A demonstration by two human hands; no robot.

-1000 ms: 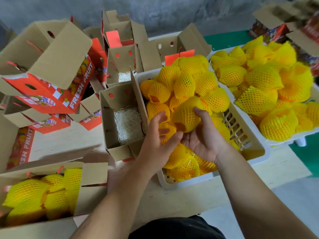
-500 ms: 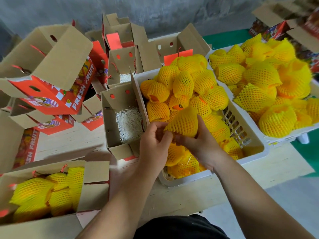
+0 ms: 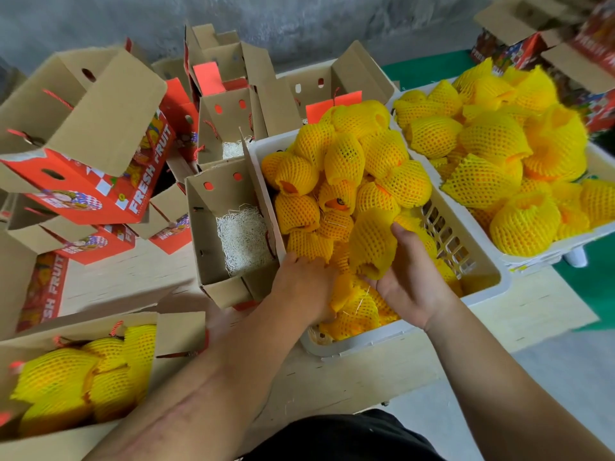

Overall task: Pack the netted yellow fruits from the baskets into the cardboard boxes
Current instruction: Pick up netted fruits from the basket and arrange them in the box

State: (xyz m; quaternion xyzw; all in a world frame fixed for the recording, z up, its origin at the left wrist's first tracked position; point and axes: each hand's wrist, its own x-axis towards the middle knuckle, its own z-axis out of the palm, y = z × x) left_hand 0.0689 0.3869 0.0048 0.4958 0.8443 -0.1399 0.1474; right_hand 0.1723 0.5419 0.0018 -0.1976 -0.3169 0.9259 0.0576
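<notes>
Fruit in hand: one yellow fruit in a net sleeve [image 3: 372, 242] sits above the pile in the near basket, tipped with its open end down toward the person.
Right hand: the right hand [image 3: 411, 277] is palm up under that fruit, with the thumb up along its right side and the fingers curled below it, so it holds the fruit.
Left hand: the left hand [image 3: 304, 284] is reaching into the same basket, just left of the held fruit. Its fingers go down among the fruits [image 3: 342, 181] at the near left corner, and I cannot tell if they grip one.
Near basket: a white basket [image 3: 446, 234] with slots in its wall stands on the tabletop [image 3: 366, 377]. It is piled high with netted yellow fruits, but its right end is bare.
Far basket: a second white basket [image 3: 599, 168] stands just to the right, heaped with more netted fruits [image 3: 492, 141].
Open box: a cardboard box [image 3: 229, 227] stands touching the left side of the near basket. Its flaps are up and it has pale shredded paper [image 3: 243, 237] on the bottom.
Filled box: at the near left, another box [image 3: 179, 331] has netted fruits [image 3: 83, 374] lying in it.
Other boxes: more red and brown boxes [image 3: 86, 134] marked FRESH FRUIT are stacked and tipped at the back left, and some more at the top right corner.
Person: a dark piece of clothing [image 3: 332, 437] shows at the bottom edge.
</notes>
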